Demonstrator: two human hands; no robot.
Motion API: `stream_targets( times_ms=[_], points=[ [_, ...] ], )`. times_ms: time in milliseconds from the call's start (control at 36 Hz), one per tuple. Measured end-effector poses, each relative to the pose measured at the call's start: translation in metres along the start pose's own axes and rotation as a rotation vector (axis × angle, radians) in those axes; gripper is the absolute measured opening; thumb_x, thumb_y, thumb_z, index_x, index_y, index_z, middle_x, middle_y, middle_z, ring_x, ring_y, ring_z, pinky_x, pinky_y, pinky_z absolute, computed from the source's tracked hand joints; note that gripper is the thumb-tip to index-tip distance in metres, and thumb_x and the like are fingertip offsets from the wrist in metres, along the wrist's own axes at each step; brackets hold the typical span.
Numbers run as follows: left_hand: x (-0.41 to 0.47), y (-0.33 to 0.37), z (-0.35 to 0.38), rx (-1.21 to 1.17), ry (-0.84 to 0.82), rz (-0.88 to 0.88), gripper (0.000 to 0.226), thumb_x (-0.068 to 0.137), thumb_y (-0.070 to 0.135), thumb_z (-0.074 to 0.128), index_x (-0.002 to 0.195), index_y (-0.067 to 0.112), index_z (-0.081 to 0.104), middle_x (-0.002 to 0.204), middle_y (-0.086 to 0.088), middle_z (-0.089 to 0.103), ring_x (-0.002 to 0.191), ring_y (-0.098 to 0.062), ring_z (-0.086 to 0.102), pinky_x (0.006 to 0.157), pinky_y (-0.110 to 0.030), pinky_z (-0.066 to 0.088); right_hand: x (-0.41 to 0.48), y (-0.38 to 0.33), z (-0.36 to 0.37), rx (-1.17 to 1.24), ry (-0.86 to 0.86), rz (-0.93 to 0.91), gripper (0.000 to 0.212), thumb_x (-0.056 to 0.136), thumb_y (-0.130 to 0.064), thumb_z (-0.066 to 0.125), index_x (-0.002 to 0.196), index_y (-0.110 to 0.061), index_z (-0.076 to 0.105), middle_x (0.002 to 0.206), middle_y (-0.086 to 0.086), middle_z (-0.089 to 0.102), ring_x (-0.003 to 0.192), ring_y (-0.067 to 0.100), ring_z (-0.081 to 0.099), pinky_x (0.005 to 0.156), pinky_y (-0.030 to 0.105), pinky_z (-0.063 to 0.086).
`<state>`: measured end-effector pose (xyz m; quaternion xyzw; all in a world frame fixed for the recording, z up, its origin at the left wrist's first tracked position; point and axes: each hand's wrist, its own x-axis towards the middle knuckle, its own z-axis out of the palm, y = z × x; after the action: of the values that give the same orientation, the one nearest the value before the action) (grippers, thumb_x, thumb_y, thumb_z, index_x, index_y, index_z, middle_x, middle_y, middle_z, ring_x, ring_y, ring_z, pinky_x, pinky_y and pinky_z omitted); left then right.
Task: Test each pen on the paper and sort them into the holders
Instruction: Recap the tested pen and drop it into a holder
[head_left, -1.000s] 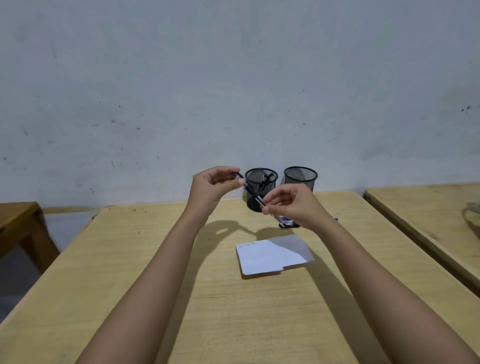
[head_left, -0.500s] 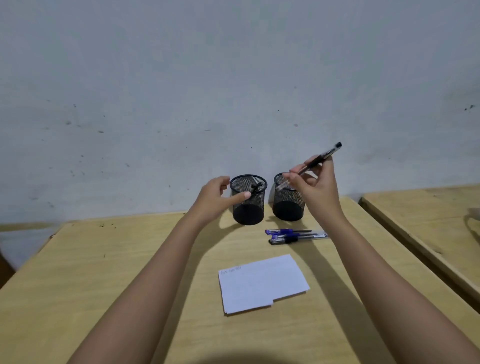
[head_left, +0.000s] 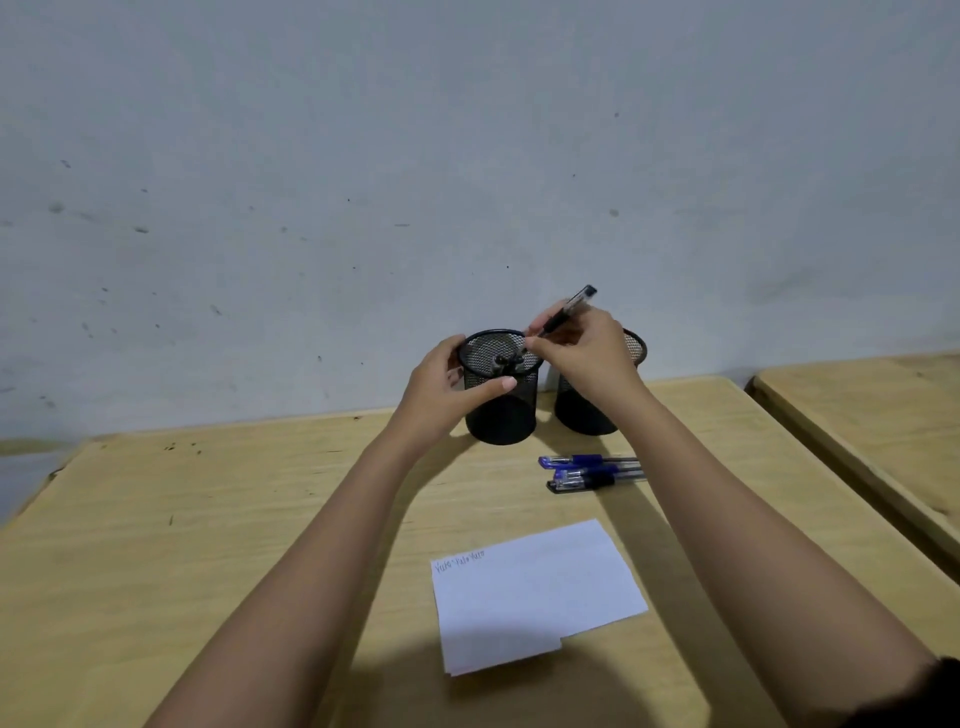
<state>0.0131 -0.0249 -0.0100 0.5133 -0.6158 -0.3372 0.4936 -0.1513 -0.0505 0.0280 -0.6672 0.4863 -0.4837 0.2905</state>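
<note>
Two black mesh holders stand at the table's far edge. My left hand (head_left: 447, 389) grips the left holder (head_left: 501, 405) round its side; pens show inside it. My right hand (head_left: 584, 353) pinches a black pen (head_left: 566, 309), tilted, its lower tip over the left holder's rim. The right holder (head_left: 587, 415) is partly hidden behind my right hand. Three pens with blue and black caps (head_left: 592, 472) lie on the table in front of the holders. A white paper (head_left: 537, 592) with small scribbles at its top left lies nearer to me.
The wooden table (head_left: 208, 545) ends at a grey wall behind the holders. A second wooden table (head_left: 872, 410) stands to the right across a narrow gap.
My right hand has carried the black pen leftward from above the right holder to the left holder's rim. My left hand has closed round the left holder. The camera has come closer.
</note>
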Motion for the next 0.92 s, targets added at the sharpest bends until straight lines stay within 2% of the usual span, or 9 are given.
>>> stream_targets(
  times_ms=[111,250,389,556,694,778,833,889,917],
  points=[
    [0.000,-0.003,0.000,-0.025,0.009,-0.008,0.060,0.072,0.019,0.079,0.123,0.018,0.046,0.112,0.011,0.053,0.102,0.005,0.051,0.097,-0.013,0.036,0.002,0.001,-0.002,-0.102,-0.058,-0.002,0.006,0.076,-0.012,0.073,0.079,-0.016,0.070,0.080,0.001,0.069,0.082,0.015,0.066,0.079,0.025,0.051],
    [0.002,-0.005,-0.001,-0.021,0.005,-0.007,0.053,0.072,0.017,0.079,0.113,0.024,0.047,0.104,0.019,0.055,0.097,0.012,0.052,0.086,-0.002,0.040,0.004,-0.003,-0.005,-0.174,-0.132,-0.032,0.015,0.074,-0.010,0.075,0.084,-0.019,0.069,0.091,0.009,0.071,0.085,0.018,0.064,0.078,0.024,0.050],
    [0.001,-0.002,-0.002,-0.010,0.014,-0.018,0.066,0.072,0.020,0.079,0.129,0.012,0.046,0.114,0.007,0.054,0.109,-0.004,0.051,0.102,-0.020,0.037,0.004,-0.006,-0.006,-0.222,-0.167,-0.050,0.015,0.074,-0.009,0.073,0.088,-0.015,0.070,0.090,0.008,0.069,0.083,0.014,0.062,0.081,0.027,0.051],
    [0.000,0.001,-0.002,0.012,0.014,-0.045,0.063,0.072,0.021,0.079,0.126,0.015,0.048,0.112,0.007,0.055,0.109,-0.005,0.052,0.103,-0.022,0.039,0.000,-0.013,-0.010,-0.205,-0.178,-0.043,0.018,0.075,-0.008,0.072,0.093,-0.010,0.070,0.083,0.002,0.067,0.080,0.011,0.063,0.073,0.015,0.047],
    [-0.004,0.006,-0.002,0.075,-0.018,-0.032,0.042,0.077,0.020,0.076,0.104,0.028,0.044,0.097,0.022,0.054,0.091,0.013,0.052,0.091,-0.012,0.040,-0.007,-0.016,-0.018,-0.139,-0.123,-0.026,0.020,0.074,-0.006,0.074,0.093,-0.006,0.069,0.087,0.006,0.070,0.078,0.010,0.064,0.065,0.001,0.045],
    [-0.011,0.009,-0.004,0.143,-0.004,-0.008,0.035,0.081,0.023,0.072,0.096,0.032,0.041,0.093,0.027,0.047,0.092,0.009,0.048,0.091,-0.018,0.035,-0.015,-0.015,-0.027,-0.133,-0.077,-0.037,0.018,0.075,-0.006,0.073,0.093,-0.011,0.068,0.090,0.003,0.069,0.083,0.010,0.064,0.069,0.000,0.045],
    [-0.020,0.005,-0.009,0.197,-0.001,-0.018,0.032,0.082,0.029,0.069,0.107,0.028,0.049,0.107,0.019,0.053,0.105,-0.002,0.048,0.094,-0.022,0.034,-0.023,-0.015,-0.034,-0.130,-0.051,-0.040,0.018,0.076,-0.006,0.072,0.093,-0.012,0.069,0.091,0.001,0.068,0.084,0.011,0.064,0.070,0.000,0.045],
    [-0.033,-0.001,-0.014,0.276,-0.035,-0.051,0.061,0.084,0.038,0.066,0.134,0.014,0.043,0.136,0.002,0.047,0.125,-0.011,0.042,0.102,-0.026,0.033,-0.032,-0.012,-0.041,-0.120,-0.030,-0.039,0.018,0.077,-0.003,0.070,0.093,-0.011,0.069,0.090,0.000,0.068,0.082,0.010,0.064,0.073,0.003,0.047],
    [-0.041,-0.005,-0.017,0.313,-0.055,-0.070,0.067,0.085,0.041,0.064,0.140,0.012,0.037,0.144,0.000,0.040,0.131,-0.013,0.038,0.103,-0.025,0.032,-0.038,-0.010,-0.043,-0.115,-0.020,-0.032,0.017,0.077,-0.002,0.069,0.092,-0.010,0.069,0.087,0.000,0.068,0.080,0.009,0.063,0.074,0.005,0.048]
  ],
)
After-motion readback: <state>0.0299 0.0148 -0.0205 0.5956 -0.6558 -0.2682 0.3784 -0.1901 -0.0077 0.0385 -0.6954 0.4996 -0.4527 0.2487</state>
